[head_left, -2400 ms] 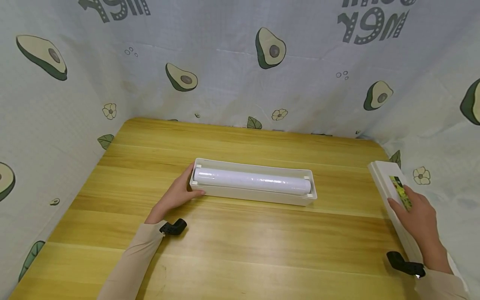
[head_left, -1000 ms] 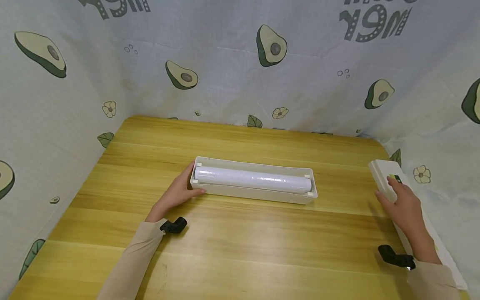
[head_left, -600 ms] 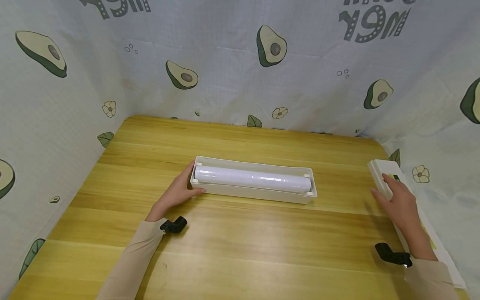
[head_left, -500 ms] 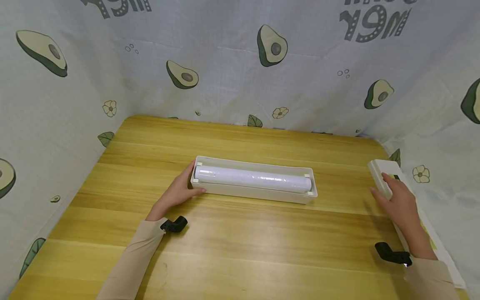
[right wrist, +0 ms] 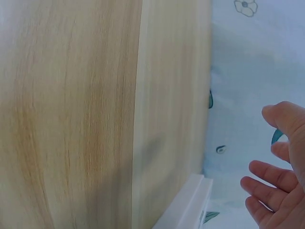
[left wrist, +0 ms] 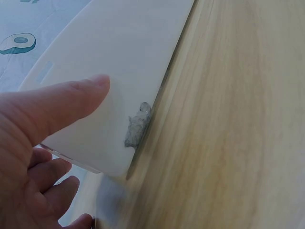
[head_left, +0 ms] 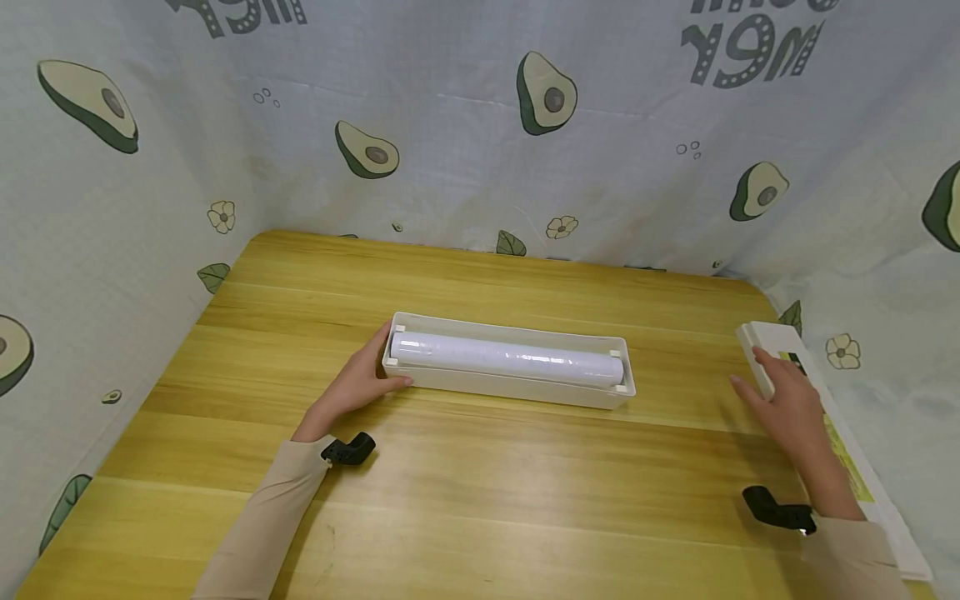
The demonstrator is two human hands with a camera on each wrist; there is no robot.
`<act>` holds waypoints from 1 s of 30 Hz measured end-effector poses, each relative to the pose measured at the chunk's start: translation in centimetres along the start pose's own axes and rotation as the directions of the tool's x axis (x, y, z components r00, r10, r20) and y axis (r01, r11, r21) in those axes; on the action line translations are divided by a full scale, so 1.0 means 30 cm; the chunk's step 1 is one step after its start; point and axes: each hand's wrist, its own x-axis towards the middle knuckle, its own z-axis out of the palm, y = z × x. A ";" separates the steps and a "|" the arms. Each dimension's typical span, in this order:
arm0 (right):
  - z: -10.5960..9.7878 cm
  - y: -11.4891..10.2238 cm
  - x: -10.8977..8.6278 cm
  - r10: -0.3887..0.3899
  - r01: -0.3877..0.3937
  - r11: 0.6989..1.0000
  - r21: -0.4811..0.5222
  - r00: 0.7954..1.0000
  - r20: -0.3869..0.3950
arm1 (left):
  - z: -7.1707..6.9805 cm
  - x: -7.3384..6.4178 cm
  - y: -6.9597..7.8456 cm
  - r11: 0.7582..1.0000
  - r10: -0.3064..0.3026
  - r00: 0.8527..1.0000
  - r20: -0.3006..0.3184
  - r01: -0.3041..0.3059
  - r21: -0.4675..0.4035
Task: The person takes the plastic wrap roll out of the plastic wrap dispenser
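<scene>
A long white open-topped box [head_left: 510, 387] lies across the middle of the table, and a glossy white roll of film [head_left: 506, 359] sits inside it between end holders. My left hand [head_left: 354, 393] grips the box's left end. In the left wrist view its thumb [left wrist: 86, 98] presses the side wall while the fingers curl at the end. A clear greyish suction-cup-like lump [left wrist: 138, 126] shows on that wall. At the right, my right hand [head_left: 793, 412] is raised over a long white lid [head_left: 888, 533] with a green-yellow label. Its fingers are apart and hold nothing in the right wrist view.
The wooden table [head_left: 480, 500] ends at the right near the lid. A curtain [head_left: 450, 83] printed with avocados surrounds its back and sides. Black camera mounts [head_left: 348, 450] stick out from both wrists.
My right hand has let go of the lid at the right edge, risen off it and drifted left, uncovering more of the label. The left hand and box have stayed put.
</scene>
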 end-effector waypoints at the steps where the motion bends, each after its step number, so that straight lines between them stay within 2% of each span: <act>1: 0.002 -0.002 0.000 -0.003 0.003 1.000 0.000 1.000 0.002 | 0.000 -0.001 0.002 1.000 -0.002 1.000 0.000 0.002 -0.002; 7: 0.006 -0.021 0.008 -0.026 0.026 1.000 0.017 1.000 0.005 | 0.000 -0.001 0.002 1.000 -0.003 1.000 -0.001 0.003 -0.002; 17: 0.009 -0.066 0.022 -0.100 0.101 0.994 0.031 0.994 -0.046 | 0.000 0.001 0.003 1.000 -0.007 1.000 0.001 0.007 0.004; 26: 0.017 -0.078 0.023 -0.103 0.105 0.993 0.052 0.994 -0.047 | -0.001 0.001 0.008 1.000 -0.014 1.000 -0.003 0.014 -0.001; 30: 0.027 -0.088 0.030 -0.128 0.132 0.989 0.066 0.990 -0.063 | 0.001 0.001 0.006 1.000 -0.012 1.000 -0.008 0.012 -0.001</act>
